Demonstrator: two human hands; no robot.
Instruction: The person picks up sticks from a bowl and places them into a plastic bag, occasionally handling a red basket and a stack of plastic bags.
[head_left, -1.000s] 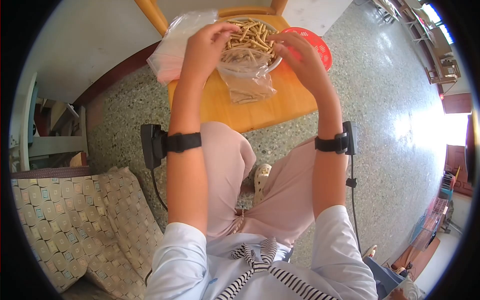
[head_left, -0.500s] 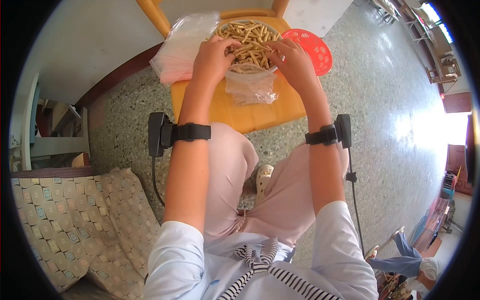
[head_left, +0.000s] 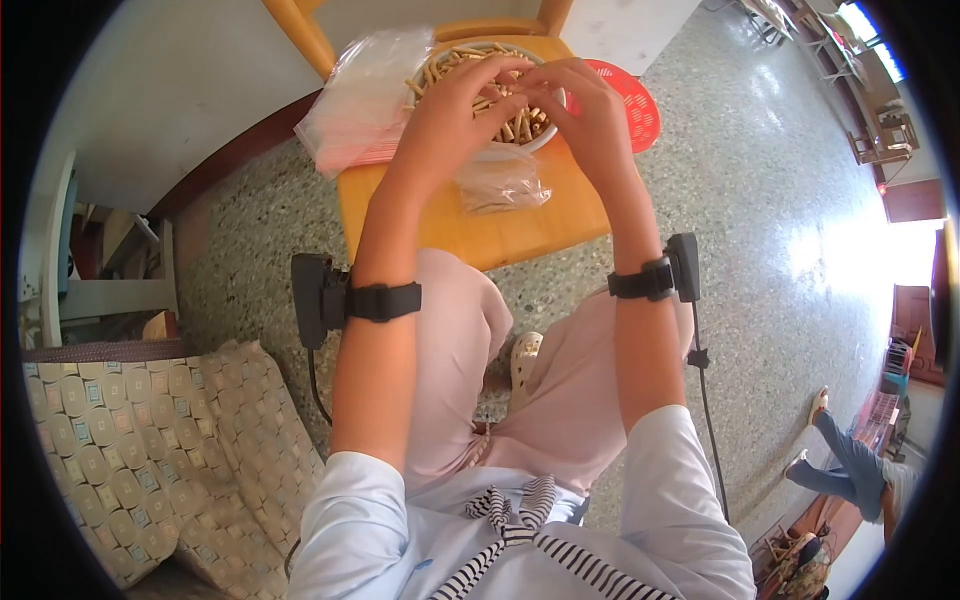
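A round white bowl full of short brown stick-shaped pieces sits on a wooden chair seat. Above it, my left hand arches with thumb and fingers drawn together. My right hand meets it from the other side, its fingertips pinched close to the left ones. Whatever lies between the fingertips is too small to make out. A crumpled clear plastic bag rests on the seat at the bowl's near edge, below my hands.
Flat clear plastic bags lie left of the bowl. A red perforated plastic basket is at its right. A patterned cloth covers something at lower left. Another person's legs show at far right on the speckled floor.
My hands have come up off the brown pieces and together over the bowl, the left moving right. The other person at far right has shifted position.
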